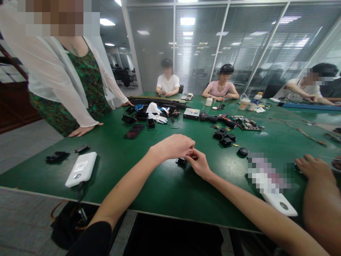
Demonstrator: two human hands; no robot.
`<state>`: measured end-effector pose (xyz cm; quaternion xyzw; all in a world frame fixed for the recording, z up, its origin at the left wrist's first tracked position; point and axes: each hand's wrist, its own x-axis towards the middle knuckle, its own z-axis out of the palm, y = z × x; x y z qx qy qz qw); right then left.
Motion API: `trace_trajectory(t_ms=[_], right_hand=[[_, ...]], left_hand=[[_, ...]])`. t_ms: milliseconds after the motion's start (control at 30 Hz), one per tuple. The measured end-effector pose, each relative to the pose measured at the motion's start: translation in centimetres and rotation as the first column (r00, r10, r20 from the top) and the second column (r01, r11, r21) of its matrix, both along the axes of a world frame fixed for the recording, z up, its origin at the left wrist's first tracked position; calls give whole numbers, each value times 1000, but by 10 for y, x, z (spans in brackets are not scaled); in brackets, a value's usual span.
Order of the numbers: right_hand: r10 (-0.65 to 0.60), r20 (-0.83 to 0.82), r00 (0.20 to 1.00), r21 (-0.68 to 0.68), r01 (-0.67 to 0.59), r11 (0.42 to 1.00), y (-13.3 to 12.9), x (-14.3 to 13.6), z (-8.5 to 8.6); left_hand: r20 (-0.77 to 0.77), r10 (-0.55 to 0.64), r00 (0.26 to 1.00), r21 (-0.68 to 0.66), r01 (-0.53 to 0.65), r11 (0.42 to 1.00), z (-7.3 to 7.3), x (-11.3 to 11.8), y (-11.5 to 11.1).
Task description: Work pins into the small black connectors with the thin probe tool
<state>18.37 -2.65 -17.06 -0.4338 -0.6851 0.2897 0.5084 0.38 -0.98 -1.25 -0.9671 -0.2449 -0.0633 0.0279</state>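
Observation:
My left hand reaches over the green table with its fingers bent down and closed. Facing it, my right hand is closed in a pinch, its fingertips meeting those of the left. Whatever lies between the fingertips is too small and too covered to name. Just below them a small black box-shaped part rests on the table, partly hidden by my hands. I cannot tell whether my fingers touch it.
Several black boxes lie ahead to the right, near a black mouse and a circuit board. White power banks flank my arms. A co-worker's arm rests at right; another person leans on the table at left. Tools and gloves lie beyond.

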Motion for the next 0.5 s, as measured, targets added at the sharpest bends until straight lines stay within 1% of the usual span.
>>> trace_trajectory(t_ms=[333,500], right_hand=[[97,35,995,74,-100,992,-3,-1,0],[128,61,990,69,-132,989,-7,-1,4]], left_hand=[[-13,-7,1000,8,7,1000,-1,1,1],[-23,-8,1000,18,8,1000,-1,1,0]])
